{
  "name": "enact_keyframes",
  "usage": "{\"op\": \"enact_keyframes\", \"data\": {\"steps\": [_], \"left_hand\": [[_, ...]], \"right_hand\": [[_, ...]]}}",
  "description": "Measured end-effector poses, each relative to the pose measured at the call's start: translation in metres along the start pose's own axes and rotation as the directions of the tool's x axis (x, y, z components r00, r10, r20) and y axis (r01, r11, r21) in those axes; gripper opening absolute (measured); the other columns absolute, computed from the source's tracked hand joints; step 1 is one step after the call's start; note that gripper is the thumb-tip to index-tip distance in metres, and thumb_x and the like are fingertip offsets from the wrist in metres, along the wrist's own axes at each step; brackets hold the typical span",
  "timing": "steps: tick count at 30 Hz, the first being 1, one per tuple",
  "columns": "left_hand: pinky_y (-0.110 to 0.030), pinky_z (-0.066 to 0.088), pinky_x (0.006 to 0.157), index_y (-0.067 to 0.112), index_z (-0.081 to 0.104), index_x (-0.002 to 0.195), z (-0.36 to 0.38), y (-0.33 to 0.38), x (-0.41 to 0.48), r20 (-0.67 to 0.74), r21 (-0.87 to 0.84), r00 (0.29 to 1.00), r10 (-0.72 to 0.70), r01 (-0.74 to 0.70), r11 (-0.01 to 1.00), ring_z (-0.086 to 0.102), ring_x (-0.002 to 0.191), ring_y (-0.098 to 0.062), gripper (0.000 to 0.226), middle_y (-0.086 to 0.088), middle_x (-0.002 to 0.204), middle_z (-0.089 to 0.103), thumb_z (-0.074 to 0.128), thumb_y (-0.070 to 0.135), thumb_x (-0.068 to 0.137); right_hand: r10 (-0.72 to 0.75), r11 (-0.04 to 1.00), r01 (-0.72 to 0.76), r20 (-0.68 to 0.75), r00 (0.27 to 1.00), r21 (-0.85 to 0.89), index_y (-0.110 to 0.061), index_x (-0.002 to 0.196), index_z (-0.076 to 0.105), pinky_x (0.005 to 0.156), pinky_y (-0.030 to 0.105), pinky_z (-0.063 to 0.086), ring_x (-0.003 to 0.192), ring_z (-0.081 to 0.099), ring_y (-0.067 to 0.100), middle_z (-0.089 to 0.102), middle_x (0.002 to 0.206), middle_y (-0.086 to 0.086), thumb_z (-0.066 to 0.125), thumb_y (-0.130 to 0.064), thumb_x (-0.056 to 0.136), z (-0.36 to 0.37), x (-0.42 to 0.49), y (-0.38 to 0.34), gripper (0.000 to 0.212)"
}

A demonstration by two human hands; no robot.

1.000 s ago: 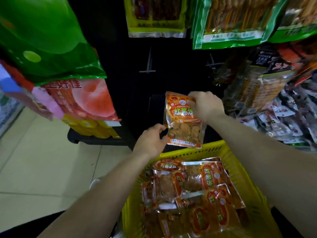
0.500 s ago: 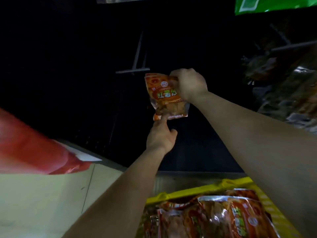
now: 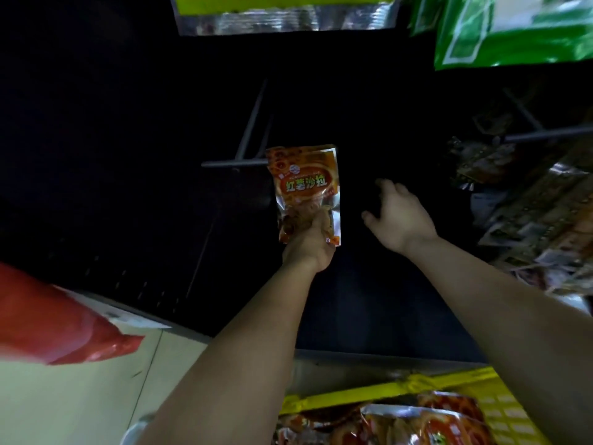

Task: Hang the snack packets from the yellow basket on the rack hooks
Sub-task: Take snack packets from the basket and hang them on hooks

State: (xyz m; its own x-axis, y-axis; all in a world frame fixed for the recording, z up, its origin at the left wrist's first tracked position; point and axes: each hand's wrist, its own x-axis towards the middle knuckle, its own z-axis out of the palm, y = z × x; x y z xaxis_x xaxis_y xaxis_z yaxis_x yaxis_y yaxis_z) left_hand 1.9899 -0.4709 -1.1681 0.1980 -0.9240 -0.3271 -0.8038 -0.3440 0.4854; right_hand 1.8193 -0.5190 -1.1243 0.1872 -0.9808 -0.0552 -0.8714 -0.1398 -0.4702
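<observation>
An orange snack packet (image 3: 303,179) stands upright in front of the dark rack, its top edge level with the crossbar of a grey metal hook (image 3: 236,162). My left hand (image 3: 309,244) grips the packet by its lower end. My right hand (image 3: 396,216) hovers to the right of the packet, fingers spread, holding nothing. Whether the packet hangs on the hook I cannot tell. The yellow basket (image 3: 423,383) sits at the bottom right, with several more orange packets (image 3: 401,425) inside.
Green and silver packets (image 3: 510,30) hang above on the rack. More packets (image 3: 529,213) crowd the hooks at the right. A red bag (image 3: 54,326) juts in from the left over a pale tiled floor (image 3: 80,396). Another hook (image 3: 545,134) sticks out at the upper right.
My right hand has let go of the packet's top and moved off to the right. My left hand now grips the packet's bottom, and the packet sits by the hook.
</observation>
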Motion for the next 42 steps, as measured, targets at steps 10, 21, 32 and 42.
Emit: {"op": "enact_keyframes", "data": {"steps": [10,21,32,42], "left_hand": [[-0.04,0.045,0.106,0.037,0.018,0.156,-0.049,0.011,-0.123,0.029,0.078,0.998,0.049,-0.051,0.996,0.044,0.137,-0.029,0.074,-0.004,0.161,0.03,0.058,0.035,0.094],[-0.039,0.044,0.104,0.028,0.038,0.15,-0.01,-0.03,-0.325,0.14,0.163,0.985,0.103,-0.125,0.979,0.051,0.13,-0.031,0.062,-0.01,0.147,0.047,0.06,0.041,0.093],[-0.047,0.035,0.114,0.034,0.019,0.156,0.054,-0.086,-0.347,0.254,0.304,0.964,-0.076,-0.005,0.953,0.027,0.144,-0.037,0.077,-0.012,0.161,0.019,0.058,0.053,0.092],[-0.05,0.036,0.114,0.034,0.022,0.154,0.078,-0.1,-0.319,0.245,0.172,0.963,-0.115,0.074,0.982,0.029,0.146,-0.035,0.081,0.0,0.167,0.003,0.066,0.052,0.089]], "right_hand": [[-0.031,0.997,0.046,0.209,0.977,-0.065,-0.02,0.143,0.041,0.102,0.042,0.044,0.125,0.048,0.033,0.048,0.134,0.01,0.06,-0.036,0.091,-0.046,-0.138,0.0,0.057],[0.07,0.989,-0.028,0.293,0.953,-0.148,-0.019,0.141,0.044,0.097,0.044,0.044,0.124,0.047,0.039,0.046,0.136,0.012,0.058,-0.038,0.092,-0.06,-0.316,0.028,0.053],[0.341,0.931,-0.2,0.532,0.775,-0.305,-0.011,0.155,0.01,0.109,0.047,0.037,0.138,0.034,0.045,0.011,0.159,0.023,0.056,-0.031,0.093,0.015,-0.351,0.081,0.08],[0.33,0.941,-0.297,0.245,0.912,-0.163,-0.004,0.143,0.027,0.102,0.051,0.042,0.128,0.043,0.042,0.039,0.143,0.023,0.058,-0.025,0.091,0.054,-0.338,0.08,0.064]]}}
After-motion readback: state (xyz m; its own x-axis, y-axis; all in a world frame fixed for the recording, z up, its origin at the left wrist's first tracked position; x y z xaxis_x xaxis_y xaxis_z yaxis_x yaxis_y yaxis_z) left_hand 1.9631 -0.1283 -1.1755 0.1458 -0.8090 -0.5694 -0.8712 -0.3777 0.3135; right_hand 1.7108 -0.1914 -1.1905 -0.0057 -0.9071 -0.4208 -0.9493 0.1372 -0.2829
